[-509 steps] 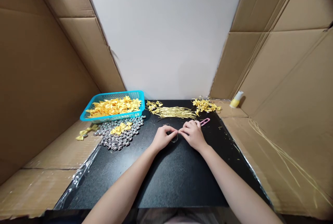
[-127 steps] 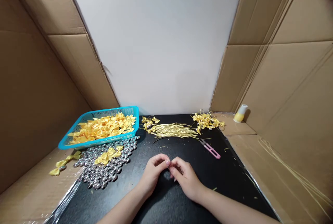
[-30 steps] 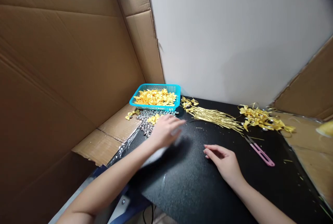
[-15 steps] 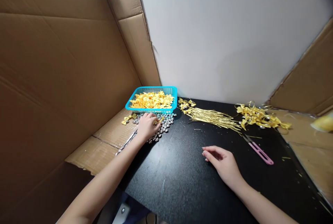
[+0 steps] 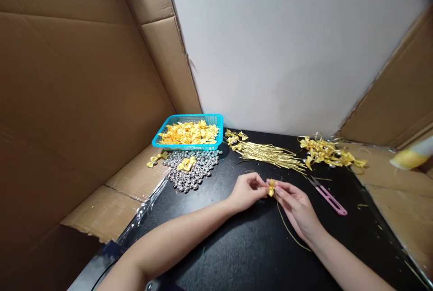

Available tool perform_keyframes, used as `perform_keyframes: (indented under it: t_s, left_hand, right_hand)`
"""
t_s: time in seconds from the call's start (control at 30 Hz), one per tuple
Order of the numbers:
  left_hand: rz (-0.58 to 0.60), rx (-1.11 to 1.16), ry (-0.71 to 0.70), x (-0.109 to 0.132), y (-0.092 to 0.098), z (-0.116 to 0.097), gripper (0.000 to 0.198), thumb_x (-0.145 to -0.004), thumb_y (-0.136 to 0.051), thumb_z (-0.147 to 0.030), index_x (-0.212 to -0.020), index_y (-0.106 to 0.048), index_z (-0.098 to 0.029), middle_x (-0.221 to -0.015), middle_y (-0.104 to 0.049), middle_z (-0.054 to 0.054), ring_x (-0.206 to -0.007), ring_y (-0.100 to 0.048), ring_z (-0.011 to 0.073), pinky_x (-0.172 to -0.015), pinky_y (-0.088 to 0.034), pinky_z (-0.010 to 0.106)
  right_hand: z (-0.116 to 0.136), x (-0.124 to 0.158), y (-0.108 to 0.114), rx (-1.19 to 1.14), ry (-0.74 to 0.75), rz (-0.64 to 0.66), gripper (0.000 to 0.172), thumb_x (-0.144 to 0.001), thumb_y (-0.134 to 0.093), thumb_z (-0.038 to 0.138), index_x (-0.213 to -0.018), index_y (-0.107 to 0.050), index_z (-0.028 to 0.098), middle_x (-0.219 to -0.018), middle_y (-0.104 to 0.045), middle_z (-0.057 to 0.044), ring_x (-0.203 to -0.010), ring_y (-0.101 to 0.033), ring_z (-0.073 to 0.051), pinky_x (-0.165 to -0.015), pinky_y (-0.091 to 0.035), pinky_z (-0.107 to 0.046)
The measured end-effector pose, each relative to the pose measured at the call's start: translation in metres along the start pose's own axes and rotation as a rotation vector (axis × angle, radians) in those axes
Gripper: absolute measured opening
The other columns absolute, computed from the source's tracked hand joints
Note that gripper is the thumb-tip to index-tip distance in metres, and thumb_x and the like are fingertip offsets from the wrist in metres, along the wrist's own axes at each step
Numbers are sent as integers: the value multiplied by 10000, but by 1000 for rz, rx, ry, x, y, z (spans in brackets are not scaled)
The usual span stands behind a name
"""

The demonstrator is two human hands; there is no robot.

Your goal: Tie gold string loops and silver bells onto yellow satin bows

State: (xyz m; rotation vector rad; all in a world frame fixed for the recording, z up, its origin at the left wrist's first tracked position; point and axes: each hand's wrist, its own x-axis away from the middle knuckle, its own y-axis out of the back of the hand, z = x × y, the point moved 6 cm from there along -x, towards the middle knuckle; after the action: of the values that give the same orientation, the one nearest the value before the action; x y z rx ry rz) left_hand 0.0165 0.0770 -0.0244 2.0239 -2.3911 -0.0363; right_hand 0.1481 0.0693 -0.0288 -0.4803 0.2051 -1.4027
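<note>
Both hands meet over the black mat [image 5: 237, 246], well to the right of the turquoise basket [image 5: 186, 147] and nearer the person than it. The left hand [image 5: 245, 190] pinches one side of a small yellow satin bow [image 5: 271, 187] between thumb and forefinger. The right hand [image 5: 297, 207] has its fingertips closed on the other side, and a gold cord [image 5: 291, 232] trails from the bow under that palm, away from the basket. Whether the cord sits round the bow's waist is too small to tell. To do this well, I judge the left pinch should hold the bow steady by its wing, leaving the centre bare, while the right fingertips draw the cord snug at the middle without crushing the satin. Light tension should stop the cord slipping. The silver beads [image 5: 192, 173] lie just in front of the basket, the bundle of cut gold cords [image 5: 270, 153] just right of it, the pink snips [image 5: 328, 197] far right, past the hands
</note>
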Motion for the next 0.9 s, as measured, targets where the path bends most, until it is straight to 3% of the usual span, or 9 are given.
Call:
perform_keyframes:
  t_s: [0.2,0.43,0.7,0.9]
  left_hand:
    - [-7,114,7,5,11,-2,385,-666,-774,-447,-758,-568,-136,-688,-656,25,-608,-597,102,-625,-460,231]
    - [2,136,14,5,8,-2,346,-719,-742,-441,-772,-632,-117,-709,-661,38,-622,-572,109,-649,-437,251]
    - [-9,134,12,4,12,-3,356,-735,-726,-459,-769,-619,-121,-678,-615,13,-595,-522,94,-621,-409,242]
    - [32,166,2,6,10,-4,342,-761,-712,-433,-871,-584,-136,-731,-603,8,-647,-542,101,-646,-412,236]
  right_hand:
    - [-3,1,2,90,3,-78,352,-523,-863,460,-748,-776,203,-844,-757,-80,-962,-662,-261,-983,-454,-417]
    - [0,3,1,96,-3,-103,347,-546,-858,448,-738,-757,178,-795,-749,-76,-815,-683,-218,-837,-545,-352]
    - [-5,-2,6,-97,-118,-58,282,-571,-865,373,-728,-735,179,-837,-755,-74,-811,-709,-233,-886,-548,-419]
    - [-4,-1,3,-56,-117,-46,298,-566,-870,384,-732,-741,173,-809,-753,-75,-787,-707,-217,-873,-550,-397]
